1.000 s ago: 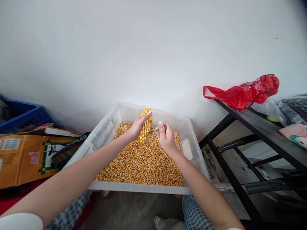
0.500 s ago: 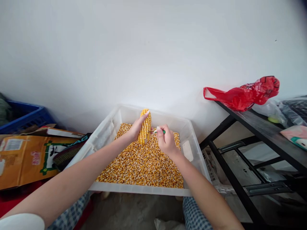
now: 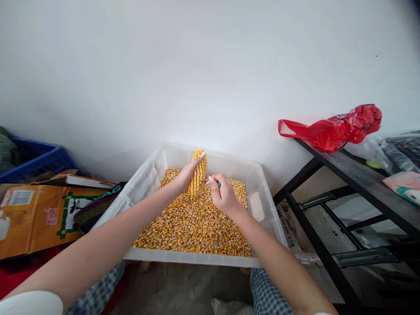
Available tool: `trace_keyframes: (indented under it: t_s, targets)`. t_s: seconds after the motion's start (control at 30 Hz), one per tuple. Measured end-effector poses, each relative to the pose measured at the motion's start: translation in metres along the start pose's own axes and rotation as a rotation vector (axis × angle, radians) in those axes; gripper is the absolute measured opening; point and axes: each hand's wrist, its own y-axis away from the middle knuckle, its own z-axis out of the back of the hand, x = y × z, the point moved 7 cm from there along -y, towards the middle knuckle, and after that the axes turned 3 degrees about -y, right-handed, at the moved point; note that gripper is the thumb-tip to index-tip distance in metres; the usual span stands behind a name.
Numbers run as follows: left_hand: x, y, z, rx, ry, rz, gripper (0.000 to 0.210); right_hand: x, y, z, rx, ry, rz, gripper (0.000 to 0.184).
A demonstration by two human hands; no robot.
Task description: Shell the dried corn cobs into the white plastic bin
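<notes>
My left hand (image 3: 187, 176) is wrapped round a yellow corn cob (image 3: 198, 173), holding it upright with a slight tilt above the bin. Its thumb lies along the cob near the top. Closed in my right hand (image 3: 223, 192) is a small screwdriver-like tool with a green handle (image 3: 219, 184); its thin shaft points at the lower right side of the cob, where some kernels look gone. Whether the tip touches the kernels is too small to tell. Under both hands, loose corn kernels (image 3: 193, 227) fill part of a translucent plastic bin (image 3: 193, 258).
To the left lie a flattened orange cardboard box (image 3: 42, 218) and a blue crate (image 3: 42, 159). A black metal rack (image 3: 348, 175) stands at the right, with a red plastic bag (image 3: 334, 129) on top. A white wall (image 3: 210, 78) rises behind the bin.
My right hand has shifted slightly left, closer to the cob, with the tool's handle turned a little. The left hand and the cob have barely moved.
</notes>
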Motion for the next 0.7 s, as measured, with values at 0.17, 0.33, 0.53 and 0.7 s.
trace_keyframes:
  t_s: [0.17,0.33,0.53,0.7]
  targets:
    - [-0.005,0.003,-0.002,0.013,-0.052,-0.027,0.042,-0.016,0.002,-0.003,-0.034,-0.192,-0.181,0.018]
    - [-0.018,0.005,0.002,-0.038,-0.142,-0.187,0.039,-0.028,0.004,-0.006,-0.118,-0.392,-0.321,0.024]
    - [-0.03,0.007,0.0,-0.032,-0.242,-0.3,0.039,-0.025,0.003,-0.007,-0.136,-0.534,-0.374,0.025]
    - [-0.044,0.012,-0.006,0.013,-0.32,-0.374,0.039,-0.02,0.001,-0.005,-0.166,-0.582,-0.388,0.026]
